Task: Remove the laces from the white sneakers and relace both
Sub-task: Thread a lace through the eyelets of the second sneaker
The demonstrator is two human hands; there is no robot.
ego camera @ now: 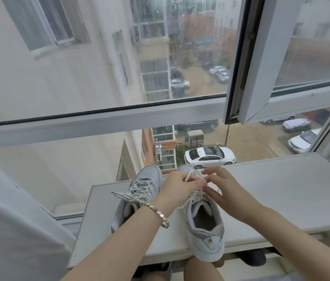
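Two white sneakers stand side by side on a white board, toes toward the window. The left sneaker (139,191) is laced, with loose lace ends hanging off its left side. Over the tongue of the right sneaker (204,226) my left hand (178,189) pinches a loop of its white lace (190,199), a bracelet on the wrist. My right hand (225,187) hovers just right of that spot, fingers spread and straight, fingertips close to the lace near my left thumb.
The white board (281,195) lies across the sill in front of a large window (99,78). An open sash (261,78) juts inward at upper right. White cloth (8,230) fills the lower left. My knees show under the board.
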